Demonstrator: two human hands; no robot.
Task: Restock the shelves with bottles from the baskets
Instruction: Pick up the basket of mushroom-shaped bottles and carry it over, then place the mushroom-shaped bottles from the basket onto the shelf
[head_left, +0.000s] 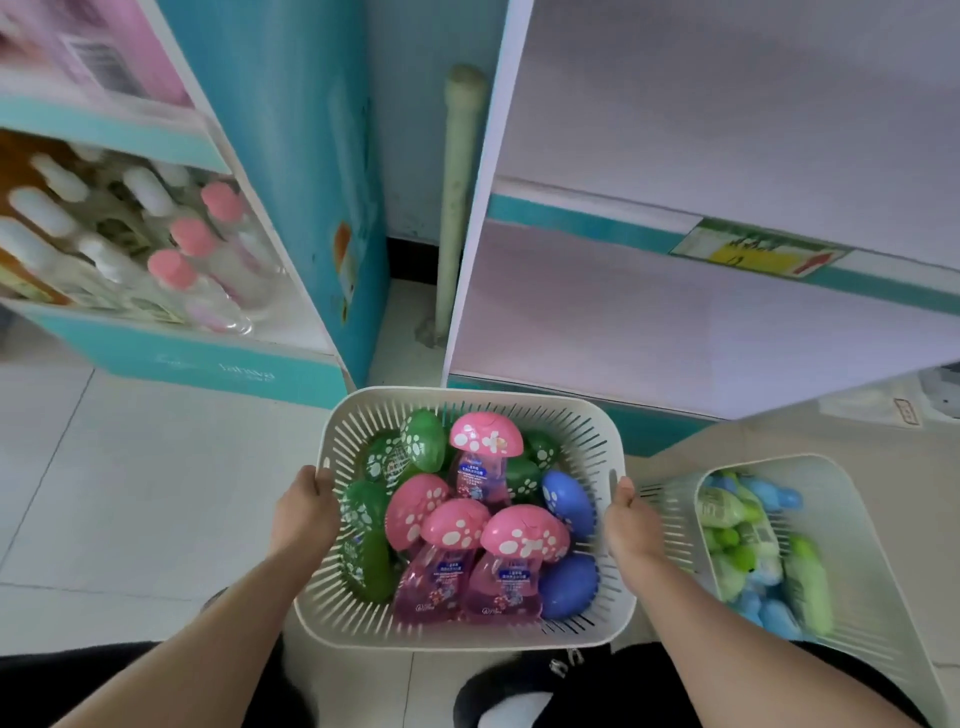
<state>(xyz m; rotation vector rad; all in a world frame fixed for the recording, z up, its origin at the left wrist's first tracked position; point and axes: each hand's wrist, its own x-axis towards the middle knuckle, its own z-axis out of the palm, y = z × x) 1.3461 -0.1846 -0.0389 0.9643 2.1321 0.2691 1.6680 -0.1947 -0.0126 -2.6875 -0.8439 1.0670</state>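
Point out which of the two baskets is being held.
The basket of mushroom-capped bottles: the left hand and right hand grip its side rims. The other basket, with green and blue bottles, is untouched.

White slotted basket (467, 631) being gripped at its sides by left hand (306, 512) and right hand (631, 525), pink, green and blue mushroom-capped bottles (485, 441) lying jumbled inside, second basket (857, 519) of green and blue bottles sitting at right, lilac shelves (675, 332) standing just beyond.
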